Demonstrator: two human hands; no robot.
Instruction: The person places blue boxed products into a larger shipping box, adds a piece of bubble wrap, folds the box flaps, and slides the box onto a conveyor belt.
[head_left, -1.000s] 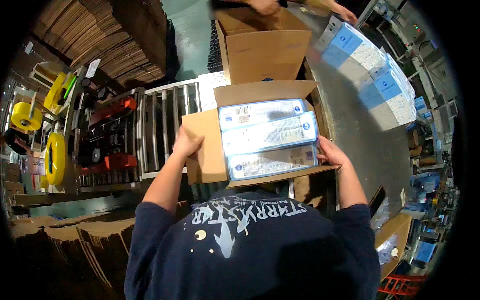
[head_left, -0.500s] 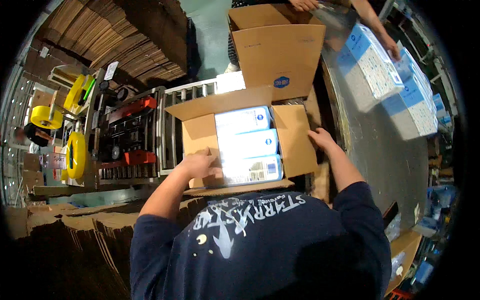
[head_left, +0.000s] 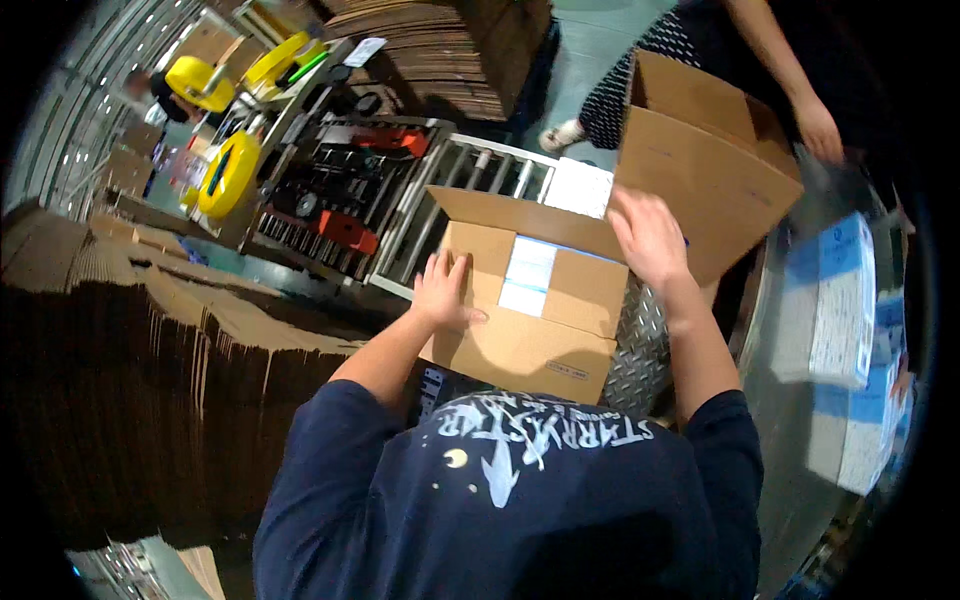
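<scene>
Two flat, spread hands, left hand [head_left: 445, 292] and right hand [head_left: 648, 236], press the flaps of a cardboard box [head_left: 530, 315] over white packages [head_left: 527, 276].

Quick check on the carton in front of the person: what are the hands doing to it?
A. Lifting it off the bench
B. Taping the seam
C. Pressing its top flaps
C: the left hand and right hand press flaps on the carton, blue-white packs showing through the gap.
</scene>
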